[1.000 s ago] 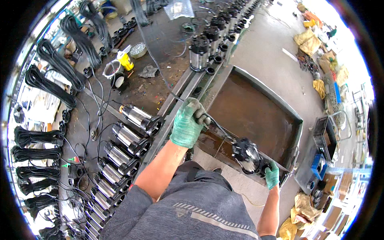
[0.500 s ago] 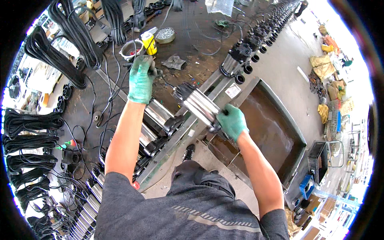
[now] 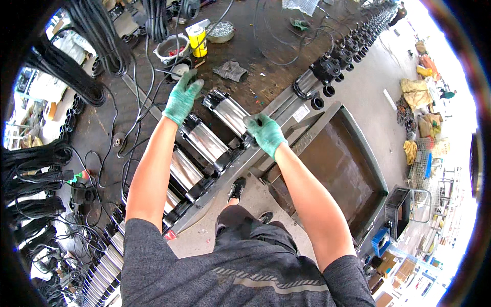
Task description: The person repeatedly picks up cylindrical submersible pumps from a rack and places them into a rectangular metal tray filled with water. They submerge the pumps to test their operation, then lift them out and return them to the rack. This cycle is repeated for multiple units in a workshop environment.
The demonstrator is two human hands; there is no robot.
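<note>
My right hand (image 3: 266, 135), in a green glove, is closed round the near end of a shiny steel motor cylinder (image 3: 230, 114) with black end parts. That cylinder lies tilted at the bench edge, to the right of a row of similar ones, the closest being another steel cylinder (image 3: 205, 139). My left hand (image 3: 182, 101), gloved too, is open with thumb and fingers apart. It hovers over the bench left of the gripped cylinder's far end, just below a round pale-centred black part (image 3: 180, 70).
Behind my left hand stand a bowl with red bits (image 3: 172, 49), a yellow can (image 3: 197, 42) and a round tin (image 3: 221, 31). A grey rag (image 3: 230, 70) lies nearby. Coiled black cables (image 3: 94, 38) line the left. A rusty metal tray (image 3: 335, 169) stands at right.
The steel motor cylinder has come left and down beside the row, my right hand moving with it. My left hand's fingers have spread. The view has shifted slightly.
</note>
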